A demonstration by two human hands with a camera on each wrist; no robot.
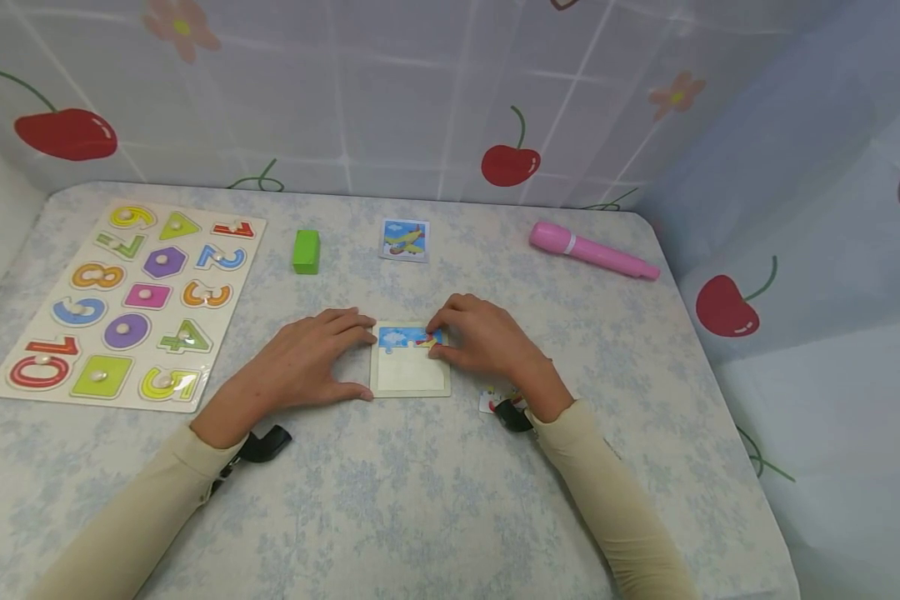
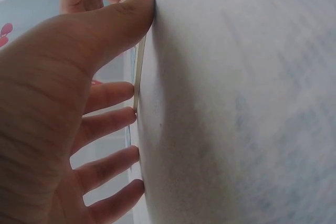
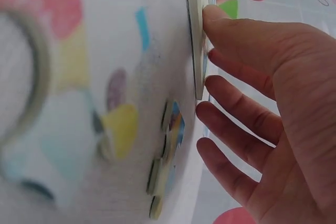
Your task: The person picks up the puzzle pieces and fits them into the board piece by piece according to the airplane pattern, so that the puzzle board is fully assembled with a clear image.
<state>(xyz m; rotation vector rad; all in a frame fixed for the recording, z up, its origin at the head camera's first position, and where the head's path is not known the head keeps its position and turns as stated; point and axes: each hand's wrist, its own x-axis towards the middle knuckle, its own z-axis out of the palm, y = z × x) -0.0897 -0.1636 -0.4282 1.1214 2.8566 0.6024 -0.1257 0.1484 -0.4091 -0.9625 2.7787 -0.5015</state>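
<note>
A small square puzzle tray (image 1: 411,379) lies on the table between both hands. Blue sky-and-cloud pieces (image 1: 394,337) line its top edge, and the cream base shows below. My left hand (image 1: 303,358) spreads at the tray's left side, thumb and fingertips against the border. At the top right corner, my right hand (image 1: 491,337) pinches a puzzle piece (image 1: 423,342) with red and yellow on it between thumb and index finger. Loose puzzle pieces (image 3: 170,145) lie below the right hand in the right wrist view; the wrist partly covers them in the head view.
A number-and-shape peg board (image 1: 217,333) lies at the left. Behind the tray are a green block (image 1: 306,252) and an airplane picture card (image 1: 404,240). A pink pen-like stick (image 1: 592,250) lies at the back right. A cherry-print curtain (image 1: 405,100) hangs behind the table.
</note>
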